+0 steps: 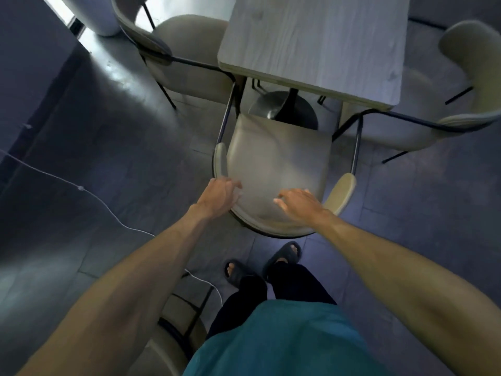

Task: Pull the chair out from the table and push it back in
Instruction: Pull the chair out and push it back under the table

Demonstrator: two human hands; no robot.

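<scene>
Standing behind the armchair (pixel 276 158), the person holds the left grip (pixel 221 194) and right grip (pixel 301 204) over its curved backrest (pixel 271 229), fingers loosely spread and clasping nothing. The seat lies mostly clear of the desk (pixel 311 44). Thin metal legs suggest a light, stiff frame, best taken by the back rim.

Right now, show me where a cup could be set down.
The table is bare, between the left chair and right chair. The seat is free ahead of the left hand and right hand. Crowded: the base under the table.
</scene>
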